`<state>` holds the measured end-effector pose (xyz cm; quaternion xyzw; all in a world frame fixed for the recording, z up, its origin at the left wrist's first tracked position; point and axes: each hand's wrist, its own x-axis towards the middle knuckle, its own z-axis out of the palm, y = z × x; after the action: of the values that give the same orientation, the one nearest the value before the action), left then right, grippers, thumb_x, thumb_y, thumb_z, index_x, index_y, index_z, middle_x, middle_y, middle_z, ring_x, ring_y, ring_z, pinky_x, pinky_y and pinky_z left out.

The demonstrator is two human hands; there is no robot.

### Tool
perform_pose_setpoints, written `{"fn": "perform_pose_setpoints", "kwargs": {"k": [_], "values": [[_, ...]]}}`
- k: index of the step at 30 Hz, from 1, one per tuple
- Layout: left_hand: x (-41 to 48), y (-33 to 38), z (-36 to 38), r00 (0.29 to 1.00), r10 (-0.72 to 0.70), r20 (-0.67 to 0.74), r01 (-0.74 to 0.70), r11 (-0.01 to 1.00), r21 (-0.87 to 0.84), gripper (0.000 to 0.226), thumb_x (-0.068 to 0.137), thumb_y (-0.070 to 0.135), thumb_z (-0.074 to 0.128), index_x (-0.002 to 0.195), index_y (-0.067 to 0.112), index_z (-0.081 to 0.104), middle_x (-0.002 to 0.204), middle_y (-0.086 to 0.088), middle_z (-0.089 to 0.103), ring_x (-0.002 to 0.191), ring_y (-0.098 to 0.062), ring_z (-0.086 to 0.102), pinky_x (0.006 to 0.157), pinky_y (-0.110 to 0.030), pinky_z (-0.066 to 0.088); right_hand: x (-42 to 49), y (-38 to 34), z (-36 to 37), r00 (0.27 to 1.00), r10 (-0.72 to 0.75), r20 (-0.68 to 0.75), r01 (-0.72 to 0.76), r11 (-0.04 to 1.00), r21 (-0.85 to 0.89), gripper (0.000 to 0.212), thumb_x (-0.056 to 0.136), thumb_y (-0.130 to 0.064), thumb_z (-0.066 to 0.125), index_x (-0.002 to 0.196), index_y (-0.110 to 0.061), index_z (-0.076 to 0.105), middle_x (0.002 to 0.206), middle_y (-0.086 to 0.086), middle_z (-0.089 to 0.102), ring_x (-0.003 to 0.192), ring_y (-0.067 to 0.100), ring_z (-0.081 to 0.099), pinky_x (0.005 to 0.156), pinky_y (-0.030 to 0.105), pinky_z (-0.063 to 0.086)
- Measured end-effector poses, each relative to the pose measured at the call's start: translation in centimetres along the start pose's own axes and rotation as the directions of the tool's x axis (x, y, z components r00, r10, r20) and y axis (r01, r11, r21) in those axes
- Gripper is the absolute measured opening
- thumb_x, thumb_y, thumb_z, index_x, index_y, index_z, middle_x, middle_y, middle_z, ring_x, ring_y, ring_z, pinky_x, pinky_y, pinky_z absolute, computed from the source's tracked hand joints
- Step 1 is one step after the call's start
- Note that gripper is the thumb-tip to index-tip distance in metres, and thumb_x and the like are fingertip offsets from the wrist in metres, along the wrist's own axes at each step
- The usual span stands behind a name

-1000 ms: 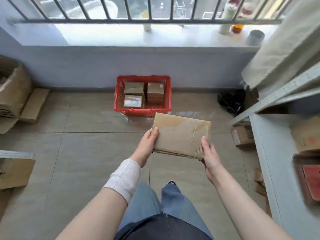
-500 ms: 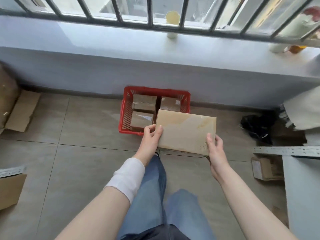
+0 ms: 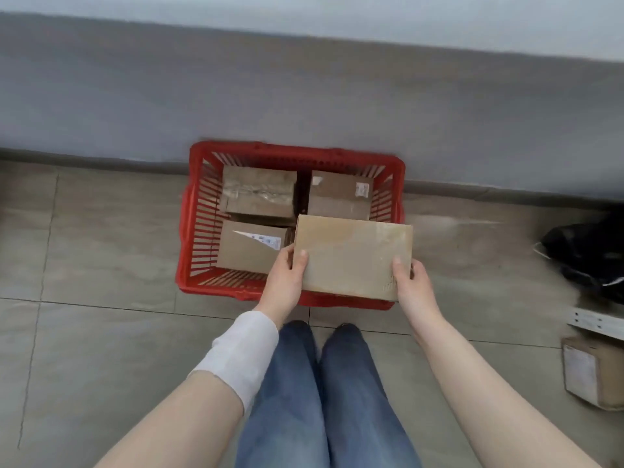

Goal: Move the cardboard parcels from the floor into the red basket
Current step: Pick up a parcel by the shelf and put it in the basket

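Parcel (image 3: pixel 351 255) edges first: its near long edge hangs over the front rim of the red basket (image 3: pixel 184 238), its right short edge lines up about with the basket's right wall, and its far edge lies over the front right corner inside. What is under it in that corner is hidden.

The person holds this parcel over the basket at both short ends. The left hand (image 3: pixel 287 278) has its thumb on top and its other fingers curled under the left edge. The right hand (image 3: pixel 413 285) grips the right edge the same way.

The parcel is flat, plain brown cardboard, with shiny clear tape on top.

In the basket sit three smaller parcels: the back-left parcel (image 3: pixel 258 190), the back-right parcel (image 3: pixel 341 195) with a small label, and the front-left parcel (image 3: pixel 248 246) with a white label. The basket stands on the tiled floor (image 3: pixel 101 349), close against the grey wall (image 3: pixel 304 96). At the far right one more floor parcel (image 3: pixel 594 373) lies near a black bag (image 3: pixel 587 255).
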<state>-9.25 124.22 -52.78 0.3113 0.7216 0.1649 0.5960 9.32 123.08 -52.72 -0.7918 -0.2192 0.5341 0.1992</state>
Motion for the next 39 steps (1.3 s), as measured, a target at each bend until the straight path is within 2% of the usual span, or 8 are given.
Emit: {"fn": "perform_pose_setpoints", "kwargs": {"k": [6,11,15,20,22,27,34,39], "values": [[9.2,-6.8,2.9,0.998,-0.065,-0.010,0.066,0.994,0.085,0.046,0.100,0.033,0.033,0.141,0.013,0.037,0.139,-0.007,0.050,0.129,-0.022,0.045,0.102,-0.025,0.031,9.2,5.7,4.6,0.999,0.009,-0.040,-0.015,0.988,-0.154,0.041,0.097,-0.026,0.040,0.130,-0.003,0.047,0.130,0.016,0.056,0.120,0.030,0.052,0.091,0.027,0.038],[13.9,-10.5,4.3,0.990,-0.142,-0.005,0.142,0.986,0.092,0.043,0.101,0.024,0.034,0.141,0.009,0.035,0.138,-0.011,0.051,0.130,-0.026,0.046,0.108,-0.031,0.033,13.6,8.8,7.4,0.992,0.119,-0.037,-0.124,0.972,-0.201,0.042,0.098,-0.025,0.038,0.133,-0.003,0.043,0.130,0.016,0.055,0.119,0.034,0.052,0.086,0.026,0.037],[16.5,-11.9,4.8,0.984,-0.180,-0.002,0.178,0.972,0.155,0.040,0.100,0.018,0.035,0.139,0.008,0.037,0.138,-0.012,0.051,0.128,-0.027,0.046,0.104,-0.027,0.032,16.1,10.2,9.2,0.979,0.199,-0.039,-0.202,0.973,-0.108,0.044,0.097,-0.022,0.040,0.139,-0.010,0.039,0.138,0.011,0.051,0.125,0.030,0.048,0.107,0.044,0.038],[18.9,-12.9,5.7,0.967,-0.247,-0.059,0.254,0.952,0.171,0.039,0.097,0.012,0.035,0.136,0.007,0.042,0.138,-0.015,0.051,0.128,-0.031,0.047,0.110,-0.038,0.035,18.5,10.8,10.8,0.932,0.358,-0.058,-0.350,0.930,0.110,0.039,0.097,-0.013,0.041,0.135,-0.016,0.045,0.132,0.007,0.055,0.120,0.027,0.052,0.100,0.038,0.044],[19.5,-13.1,6.1,0.959,-0.274,-0.079,0.283,0.948,0.148,0.038,0.097,0.011,0.035,0.134,0.007,0.043,0.138,-0.014,0.051,0.128,-0.031,0.046,0.110,-0.036,0.035,19.0,10.8,11.5,0.919,0.390,-0.064,-0.371,0.907,0.201,0.040,0.096,-0.010,0.040,0.135,-0.018,0.045,0.131,0.006,0.055,0.118,0.025,0.052,0.097,0.037,0.044],[21.1,-13.6,6.8,0.941,-0.318,-0.116,0.332,0.933,0.136,0.037,0.097,0.008,0.034,0.133,0.009,0.045,0.136,-0.013,0.053,0.127,-0.030,0.048,0.106,-0.034,0.036,20.7,11.6,12.9,0.895,0.438,-0.086,-0.391,0.862,0.323,0.042,0.096,-0.011,0.042,0.136,-0.022,0.045,0.134,0.005,0.054,0.120,0.025,0.052,0.103,0.042,0.044],[21.7,-13.6,7.3,0.925,-0.324,-0.197,0.364,0.907,0.213,0.036,0.095,0.005,0.037,0.129,0.006,0.049,0.132,-0.017,0.055,0.125,-0.034,0.050,0.104,-0.037,0.039,20.9,12.5,13.6,0.882,0.448,-0.145,-0.368,0.847,0.383,0.040,0.093,-0.016,0.049,0.132,-0.025,0.050,0.132,0.002,0.056,0.121,0.024,0.053,0.102,0.046,0.045],[21.0,-12.5,7.8,0.903,-0.335,-0.267,0.390,0.902,0.186,0.045,0.093,0.001,0.040,0.138,0.002,0.034,0.136,-0.019,0.050,0.126,-0.034,0.049,0.104,-0.039,0.041,20.9,12.1,13.6,0.867,0.442,-0.231,-0.366,0.879,0.307,0.040,0.090,-0.019,0.057,0.129,-0.018,0.054,0.131,0.005,0.058,0.119,0.027,0.055,0.101,0.045,0.047]]}}
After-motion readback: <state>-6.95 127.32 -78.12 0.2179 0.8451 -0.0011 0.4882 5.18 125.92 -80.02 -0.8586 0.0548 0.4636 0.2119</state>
